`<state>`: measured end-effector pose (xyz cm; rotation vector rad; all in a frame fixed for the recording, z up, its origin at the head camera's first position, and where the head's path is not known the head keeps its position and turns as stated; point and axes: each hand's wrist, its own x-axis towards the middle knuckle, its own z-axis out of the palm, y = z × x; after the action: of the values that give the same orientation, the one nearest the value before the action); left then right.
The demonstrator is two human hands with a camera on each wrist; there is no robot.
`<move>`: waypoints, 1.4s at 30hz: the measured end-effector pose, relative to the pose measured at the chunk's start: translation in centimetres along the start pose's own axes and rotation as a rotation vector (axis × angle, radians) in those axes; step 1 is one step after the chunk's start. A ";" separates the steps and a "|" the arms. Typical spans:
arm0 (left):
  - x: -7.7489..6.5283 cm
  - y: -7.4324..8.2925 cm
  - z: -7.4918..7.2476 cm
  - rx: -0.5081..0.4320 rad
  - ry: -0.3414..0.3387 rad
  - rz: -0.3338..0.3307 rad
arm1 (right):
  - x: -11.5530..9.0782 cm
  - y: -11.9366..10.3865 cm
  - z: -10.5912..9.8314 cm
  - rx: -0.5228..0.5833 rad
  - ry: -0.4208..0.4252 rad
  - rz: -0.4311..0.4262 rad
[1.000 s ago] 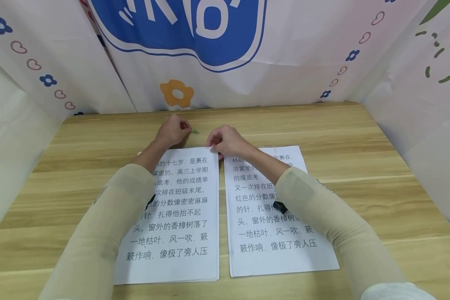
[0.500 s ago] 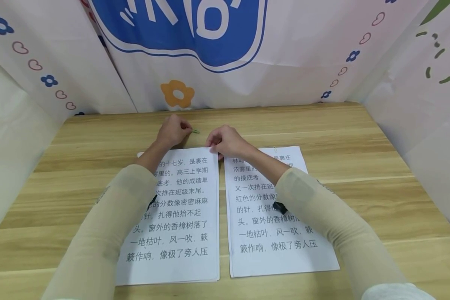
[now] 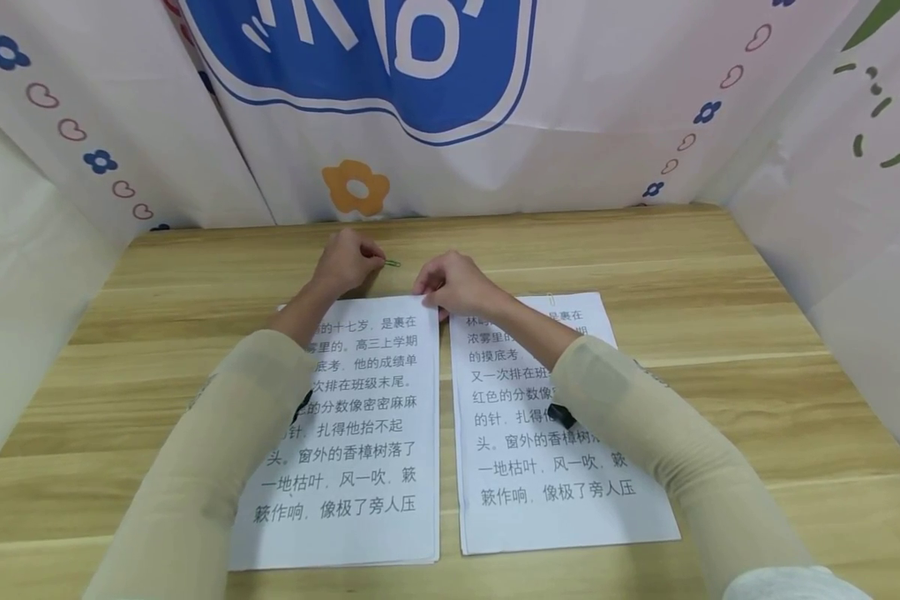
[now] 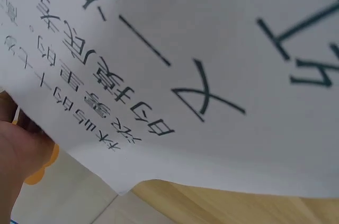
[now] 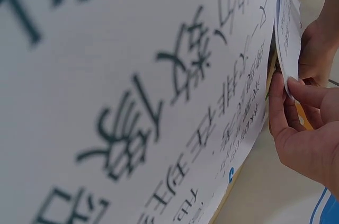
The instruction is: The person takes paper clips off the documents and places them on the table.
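Wooden table [image 3: 660, 258]: left hand [image 3: 347, 262] pinches green clip [image 3: 393, 263], right hand [image 3: 457, 285] pinches left paper stack [image 3: 360, 537]

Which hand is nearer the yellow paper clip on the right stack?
Right. The right hand pinches the top corner of the left stack, left of the yellow paper clip; the left hand is farther left, holding a green clip.

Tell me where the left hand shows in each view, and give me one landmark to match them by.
Head: left hand left of centre, beyond the left stack, pinching the green clip.
Left wrist: left edge, below mid-height, cut off by the frame.
Right wrist: upper right, behind the right hand.
Landmark: the orange flower, partly hidden in both wrist views.
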<state>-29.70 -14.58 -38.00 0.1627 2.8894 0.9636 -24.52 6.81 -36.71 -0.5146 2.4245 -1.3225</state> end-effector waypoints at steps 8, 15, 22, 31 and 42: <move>-1.0 -0.1 -1.7 -0.098 -0.020 0.052 | 0.0 -0.1 0.0 -0.040 0.006 -0.015; -2.2 0.8 -3.1 -0.099 0.012 0.101 | 0.1 -0.2 0.1 -0.079 -0.006 -0.023; -3.7 1.9 -3.5 -0.087 -0.002 0.169 | 0.1 -0.6 0.1 -0.122 -0.019 -0.034; -5.3 3.3 -3.0 -0.087 -0.027 0.242 | 0.0 -0.8 0.1 -0.178 -0.038 -0.073; -6.3 3.7 -2.3 -0.073 -0.063 0.274 | -0.9 -0.3 -1.0 -0.193 -0.019 -0.105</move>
<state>-23.51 -13.82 -33.59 0.5842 2.8183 1.0808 -24.14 7.87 -35.85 -0.7102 2.5547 -1.1225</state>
